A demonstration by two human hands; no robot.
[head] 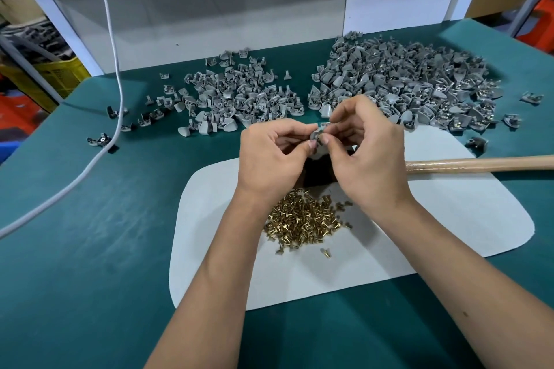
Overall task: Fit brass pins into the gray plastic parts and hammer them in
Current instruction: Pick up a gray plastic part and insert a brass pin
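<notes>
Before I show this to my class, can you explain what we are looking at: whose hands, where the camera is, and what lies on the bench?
There is no machine here. A person wears the camera on the head, so it looks down at their own hands. The left hand and right hand together pinch one gray plastic part. Below them, on a white mat, lies a heap of brass pins. Behind lie two piles of gray parts, and a wooden handle lies to the right.

A green-covered table [90, 249] is seen under the hands; beyond them a white panel [227, 18] stands, with yellow crates [60, 75] far left.
</notes>
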